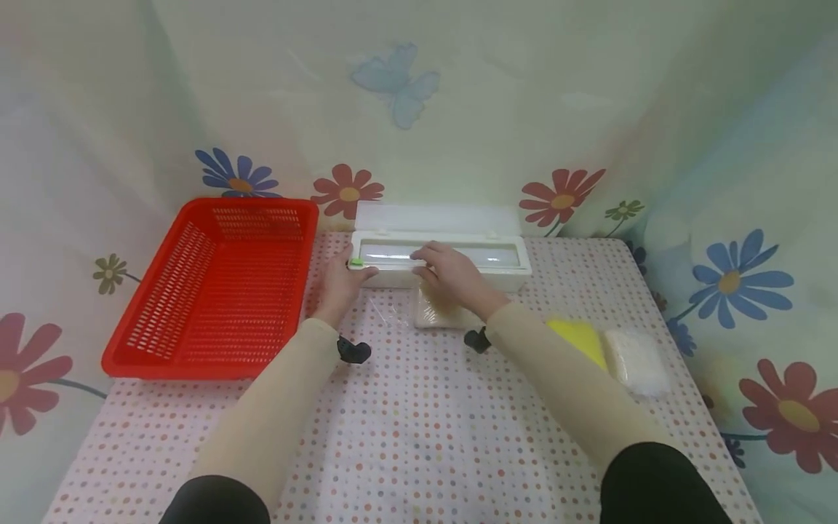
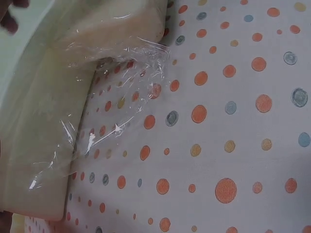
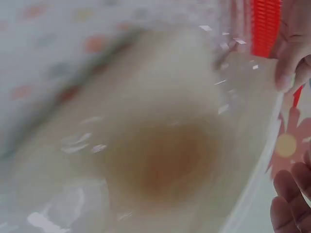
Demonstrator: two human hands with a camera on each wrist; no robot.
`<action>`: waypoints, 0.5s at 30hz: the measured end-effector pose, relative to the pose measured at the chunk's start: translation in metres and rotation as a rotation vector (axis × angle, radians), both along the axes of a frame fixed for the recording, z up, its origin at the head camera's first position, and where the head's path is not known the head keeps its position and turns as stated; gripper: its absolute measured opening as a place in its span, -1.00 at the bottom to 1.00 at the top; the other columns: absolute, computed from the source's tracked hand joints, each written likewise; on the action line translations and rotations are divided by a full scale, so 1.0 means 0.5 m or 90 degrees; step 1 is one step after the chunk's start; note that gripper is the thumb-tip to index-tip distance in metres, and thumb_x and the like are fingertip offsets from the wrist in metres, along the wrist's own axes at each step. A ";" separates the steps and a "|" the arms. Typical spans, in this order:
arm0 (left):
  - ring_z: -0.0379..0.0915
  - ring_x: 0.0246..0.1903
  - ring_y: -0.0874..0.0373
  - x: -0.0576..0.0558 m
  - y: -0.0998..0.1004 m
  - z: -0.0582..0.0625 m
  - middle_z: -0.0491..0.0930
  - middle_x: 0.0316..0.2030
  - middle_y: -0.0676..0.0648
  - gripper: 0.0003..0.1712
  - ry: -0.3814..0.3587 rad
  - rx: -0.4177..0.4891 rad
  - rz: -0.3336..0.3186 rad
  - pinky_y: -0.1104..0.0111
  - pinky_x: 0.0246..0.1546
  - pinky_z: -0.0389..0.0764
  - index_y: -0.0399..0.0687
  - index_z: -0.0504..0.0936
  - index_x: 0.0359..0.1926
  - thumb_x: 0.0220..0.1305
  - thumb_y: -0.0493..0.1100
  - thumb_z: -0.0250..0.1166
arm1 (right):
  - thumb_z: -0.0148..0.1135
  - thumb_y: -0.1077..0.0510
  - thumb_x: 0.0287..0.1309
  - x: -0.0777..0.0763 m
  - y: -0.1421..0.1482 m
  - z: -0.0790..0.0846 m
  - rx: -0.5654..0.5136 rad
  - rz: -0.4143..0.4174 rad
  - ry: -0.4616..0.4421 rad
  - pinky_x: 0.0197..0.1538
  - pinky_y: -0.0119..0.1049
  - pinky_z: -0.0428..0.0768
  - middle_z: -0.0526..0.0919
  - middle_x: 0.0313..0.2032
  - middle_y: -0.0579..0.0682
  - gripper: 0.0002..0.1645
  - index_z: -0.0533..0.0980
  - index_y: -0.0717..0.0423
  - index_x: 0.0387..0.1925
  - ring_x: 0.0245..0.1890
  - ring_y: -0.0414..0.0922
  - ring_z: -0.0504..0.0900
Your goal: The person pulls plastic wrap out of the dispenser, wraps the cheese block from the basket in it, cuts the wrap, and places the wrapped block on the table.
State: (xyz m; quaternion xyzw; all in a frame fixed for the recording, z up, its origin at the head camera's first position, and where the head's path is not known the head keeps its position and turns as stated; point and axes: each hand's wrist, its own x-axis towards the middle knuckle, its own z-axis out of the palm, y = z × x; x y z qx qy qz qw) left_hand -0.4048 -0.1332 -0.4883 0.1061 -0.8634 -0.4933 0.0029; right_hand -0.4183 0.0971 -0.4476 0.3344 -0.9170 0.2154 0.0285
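Note:
A long white cling film dispenser (image 1: 445, 278) lies across the back of the table with its lid (image 1: 439, 217) raised. My left hand (image 1: 338, 284) grips its left end, thumb in front, close by the green slider (image 1: 356, 262). Over the middle of the dispenser is my right hand (image 1: 452, 273), its fingers loosely bent above the front edge. Clear film (image 2: 116, 121) hangs over the dispenser's front onto the table. Beneath my right hand a square, light brown, bread-like piece (image 1: 432, 313) lies under film, partly hidden; in the right wrist view it is blurred.
A red plastic basket (image 1: 242, 291) stands left of my left hand. On the right, beside my right forearm, lie a yellow item (image 1: 579, 338) and a white film-wrapped bundle (image 1: 636, 362). A flowered curtain (image 1: 458, 145) closes off the back and sides of the dotted table (image 1: 419, 437).

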 end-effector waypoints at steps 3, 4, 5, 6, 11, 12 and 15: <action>0.46 0.29 -0.03 -0.003 -0.003 -0.003 0.44 0.42 -0.11 -0.10 0.007 -0.023 -0.011 0.11 0.42 0.44 0.01 0.28 0.55 0.25 -0.07 0.48 | 0.20 0.15 0.45 -0.043 -0.079 0.007 0.008 0.025 -0.030 0.16 -0.11 0.67 0.72 0.00 0.10 -0.70 0.63 0.16 0.10 -0.01 0.01 0.71; 0.50 0.24 -0.02 -0.003 -0.003 -0.003 0.47 0.40 -0.11 -0.10 0.007 -0.028 -0.015 0.13 0.39 0.49 0.01 0.28 0.54 0.26 -0.07 0.47 | 0.19 0.16 0.45 -0.053 -0.101 0.007 0.012 0.031 -0.040 0.16 -0.12 0.66 0.73 -0.02 0.09 -0.71 0.65 0.15 0.09 0.00 0.01 0.71; 0.51 0.23 -0.02 -0.004 -0.002 -0.003 0.47 0.40 -0.12 -0.10 0.010 -0.032 -0.017 0.14 0.37 0.51 -0.01 0.28 0.54 0.25 -0.08 0.47 | 0.19 0.17 0.45 -0.061 -0.122 0.007 0.017 0.039 -0.047 0.16 -0.13 0.66 0.74 -0.04 0.08 -0.72 0.66 0.15 0.07 0.00 0.00 0.70; 0.53 0.21 -0.02 -0.004 -0.001 -0.003 0.48 0.39 -0.14 -0.11 0.013 -0.041 -0.017 0.14 0.35 0.53 -0.04 0.28 0.54 0.27 -0.07 0.47 | 0.20 0.17 0.44 -0.068 -0.140 0.007 0.017 0.046 -0.055 0.15 -0.14 0.66 0.74 -0.04 0.08 -0.72 0.67 0.15 0.06 0.00 -0.01 0.70; 0.52 0.20 -0.05 -0.004 0.001 0.003 0.50 0.36 -0.22 -0.25 0.022 -0.048 -0.005 0.09 0.34 0.53 -0.11 0.37 0.48 0.34 -0.11 0.41 | 0.26 0.17 0.40 -0.086 -0.199 0.002 0.016 0.066 -0.088 0.13 -0.20 0.65 0.73 -0.07 0.04 -0.75 0.71 0.10 0.03 -0.02 -0.05 0.67; 0.51 0.22 -0.06 -0.003 0.000 0.003 0.51 0.35 -0.22 -0.28 0.021 -0.050 -0.001 0.08 0.35 0.53 -0.09 0.40 0.47 0.36 -0.11 0.39 | 0.27 0.17 0.39 -0.088 -0.205 0.002 0.014 0.068 -0.093 0.11 -0.22 0.66 0.74 -0.08 0.03 -0.75 0.71 0.10 0.02 -0.04 -0.06 0.67; 0.49 0.27 -0.07 -0.004 -0.005 0.004 0.51 0.36 -0.20 -0.30 0.017 -0.048 0.004 0.06 0.36 0.50 -0.05 0.39 0.48 0.38 -0.11 0.36 | 0.29 0.17 0.37 -0.093 -0.218 0.000 0.015 0.072 -0.103 0.04 -0.24 0.68 0.75 -0.12 0.03 -0.76 0.72 0.11 0.00 -0.09 -0.08 0.67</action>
